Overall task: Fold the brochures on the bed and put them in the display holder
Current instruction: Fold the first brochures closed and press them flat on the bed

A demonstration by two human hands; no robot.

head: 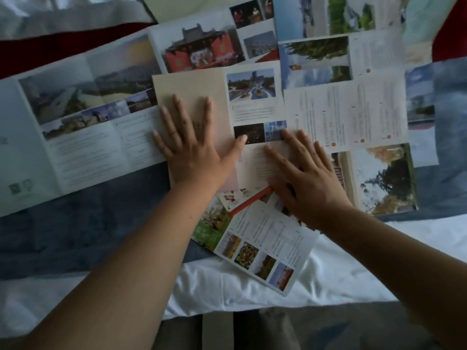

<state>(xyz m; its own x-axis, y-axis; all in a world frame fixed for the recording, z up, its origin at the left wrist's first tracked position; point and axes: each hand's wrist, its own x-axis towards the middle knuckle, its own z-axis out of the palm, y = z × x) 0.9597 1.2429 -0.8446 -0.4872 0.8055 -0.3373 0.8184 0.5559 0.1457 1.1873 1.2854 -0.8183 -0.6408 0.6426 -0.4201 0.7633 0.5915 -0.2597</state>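
Several brochures lie spread over the bed. In the middle is a beige brochure point(192, 87), one panel folded over, its inner page with a city photo point(252, 97) to the right. My left hand point(192, 145) presses flat on the beige panel, fingers spread. My right hand point(303, 170) lies flat on the brochure's lower right part, fingers straight and pointing up-left. The display holder is not in view.
A long unfolded brochure point(75, 127) stretches to the left. Others lie at the back point(202, 49), at the right point(353, 112) and, half folded, near the front point(265, 246). A blue blanket point(88, 223) and white sheet point(341, 274) cover the bed.
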